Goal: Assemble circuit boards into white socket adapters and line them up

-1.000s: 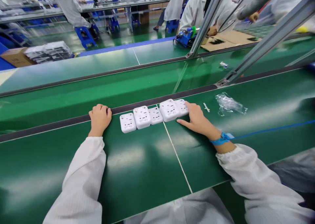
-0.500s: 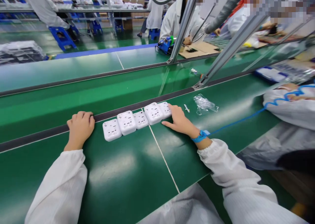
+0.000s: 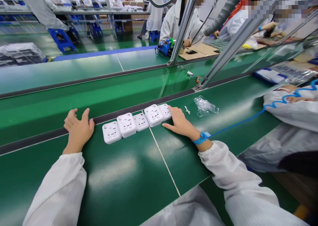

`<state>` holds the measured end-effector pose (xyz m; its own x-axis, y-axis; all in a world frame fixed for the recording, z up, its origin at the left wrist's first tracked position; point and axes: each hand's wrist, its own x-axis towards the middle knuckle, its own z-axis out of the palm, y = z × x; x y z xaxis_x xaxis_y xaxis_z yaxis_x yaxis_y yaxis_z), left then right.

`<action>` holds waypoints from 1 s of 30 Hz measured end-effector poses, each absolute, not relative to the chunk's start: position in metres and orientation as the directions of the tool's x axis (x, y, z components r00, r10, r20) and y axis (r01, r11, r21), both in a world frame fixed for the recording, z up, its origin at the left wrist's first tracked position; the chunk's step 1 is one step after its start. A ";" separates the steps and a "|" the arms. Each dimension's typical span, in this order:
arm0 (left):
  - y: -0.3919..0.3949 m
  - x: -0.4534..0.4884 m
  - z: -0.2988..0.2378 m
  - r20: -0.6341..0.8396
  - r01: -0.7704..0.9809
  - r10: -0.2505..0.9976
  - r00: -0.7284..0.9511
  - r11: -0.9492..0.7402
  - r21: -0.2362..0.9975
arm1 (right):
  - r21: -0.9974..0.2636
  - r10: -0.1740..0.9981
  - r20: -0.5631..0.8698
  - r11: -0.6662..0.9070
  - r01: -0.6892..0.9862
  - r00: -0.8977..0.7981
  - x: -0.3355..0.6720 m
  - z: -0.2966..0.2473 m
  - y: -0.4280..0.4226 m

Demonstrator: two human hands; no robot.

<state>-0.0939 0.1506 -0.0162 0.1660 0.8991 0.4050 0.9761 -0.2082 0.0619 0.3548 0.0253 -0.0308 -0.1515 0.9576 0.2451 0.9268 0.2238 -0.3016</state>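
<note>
Several white square socket units (image 3: 126, 124), their slotted faces upward, lie side by side in a slanting row on the green worktop. Taller and flatter ones are mixed. My right hand (image 3: 180, 121) rests at the right end of the row; its fingers touch the end socket unit (image 3: 165, 112), the thumb held apart on the near side. A blue wrist strap (image 3: 201, 138) circles that wrist. Left of the row, my left hand (image 3: 79, 128) is over the black edge strip (image 3: 100, 118), fingers spread and holding nothing, apart from the sockets.
Right of my right hand lie a small white piece (image 3: 187, 110) and a crumpled clear plastic bag (image 3: 205, 106). A blue cord runs from my wrist strap past a neighbour's sleeve (image 3: 285, 115). Beyond the edge strip runs a green belt (image 3: 124, 92); a slanting metal post (image 3: 223, 57) rises from the worktop.
My left hand's fingers have lifted and spread from a curled pose at the edge strip. The right hand stays at the row's end. The whole view has shifted slightly.
</note>
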 end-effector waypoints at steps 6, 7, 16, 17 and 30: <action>0.158 -0.098 -0.017 0.239 0.956 0.934 0.266 -0.287 0.055 | -0.310 0.957 0.251 0.219 0.925 -0.143 0.354 -0.029 0.025; 0.159 -0.099 -0.018 0.234 0.958 0.935 0.268 -0.285 0.040 | -0.312 0.958 0.248 0.217 0.925 -0.141 0.353 -0.029 0.025; 0.158 -0.100 -0.022 0.312 0.967 0.926 0.211 -0.245 0.071 | -0.300 0.953 0.258 0.238 0.924 -0.162 0.355 -0.031 0.024; 0.157 -0.099 -0.021 0.318 0.968 0.928 0.196 -0.235 0.087 | -0.294 0.951 0.261 0.241 0.925 -0.165 0.356 -0.032 0.024; 0.158 -0.102 -0.023 0.274 0.971 0.939 0.209 -0.232 0.054 | -0.271 0.949 0.271 0.238 0.933 -0.163 0.356 -0.034 0.024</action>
